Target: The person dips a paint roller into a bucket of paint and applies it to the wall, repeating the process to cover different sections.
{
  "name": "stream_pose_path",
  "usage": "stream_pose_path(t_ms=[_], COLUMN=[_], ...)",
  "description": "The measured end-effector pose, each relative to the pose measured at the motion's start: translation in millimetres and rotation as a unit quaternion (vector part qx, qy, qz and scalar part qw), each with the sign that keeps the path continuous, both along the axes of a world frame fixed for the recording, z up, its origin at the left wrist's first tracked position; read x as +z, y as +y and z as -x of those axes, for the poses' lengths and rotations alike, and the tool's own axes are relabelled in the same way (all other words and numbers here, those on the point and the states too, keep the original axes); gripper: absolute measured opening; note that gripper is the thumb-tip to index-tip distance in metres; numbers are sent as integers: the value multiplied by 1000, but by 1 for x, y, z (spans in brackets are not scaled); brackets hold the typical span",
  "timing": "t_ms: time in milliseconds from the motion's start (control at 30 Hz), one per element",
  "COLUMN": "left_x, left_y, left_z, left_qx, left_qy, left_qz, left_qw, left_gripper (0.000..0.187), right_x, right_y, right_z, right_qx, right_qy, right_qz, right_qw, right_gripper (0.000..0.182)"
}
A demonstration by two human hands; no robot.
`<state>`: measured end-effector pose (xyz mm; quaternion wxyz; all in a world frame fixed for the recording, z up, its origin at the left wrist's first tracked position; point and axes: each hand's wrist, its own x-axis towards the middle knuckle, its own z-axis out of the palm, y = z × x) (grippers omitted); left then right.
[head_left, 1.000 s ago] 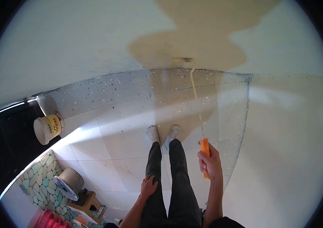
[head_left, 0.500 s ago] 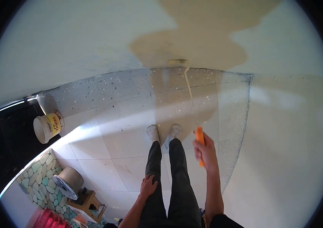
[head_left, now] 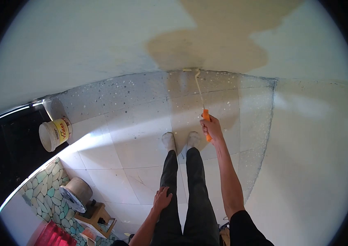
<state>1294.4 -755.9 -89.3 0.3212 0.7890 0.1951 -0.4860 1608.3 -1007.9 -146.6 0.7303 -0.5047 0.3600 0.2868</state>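
My right hand (head_left: 213, 128) is closed round the orange handle of a paint roller (head_left: 205, 112). From the handle a thin, pale rod reaches forward to the roller head (head_left: 190, 69), which lies at the bottom of the wall (head_left: 112, 45), right by the line where it meets the floor. My left hand (head_left: 163, 198) rests on my left leg (head_left: 169, 172) near the knee, fingers laid over the dark trousers and nothing in them. A brown shadow falls over the wall and floor around the roller.
Pale floor tiles (head_left: 141, 143) carry many paint specks along the wall. At the left, a white paint bucket (head_left: 51, 135) lies tipped beside a dark opening (head_left: 14, 139). A spool (head_left: 77, 192), a wooden stool-like piece (head_left: 94, 217) and a red object (head_left: 55, 234) sit lower left. Another wall (head_left: 309, 151) rises at right.
My right hand has moved forward and slightly left with the paint roller, my arm stretching out. The roller head has come down to the wall's foot. My left hand stays on my leg.
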Motion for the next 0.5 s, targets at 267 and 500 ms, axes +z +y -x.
stream_pose_path(t_ms=[267,500], left_x=[2,-2], left_y=[0,0], left_z=[4,1], left_qx=[-16,3], left_qy=[6,6], left_qz=[0,5], left_qw=[1000,1000], left_gripper=[51,52], right_x=[220,81], right_y=[-3,2], right_z=[48,17], right_qx=[41,34], right_qy=[34,10], right_qz=[91,63], right_qw=[994,997], right_gripper=[35,14])
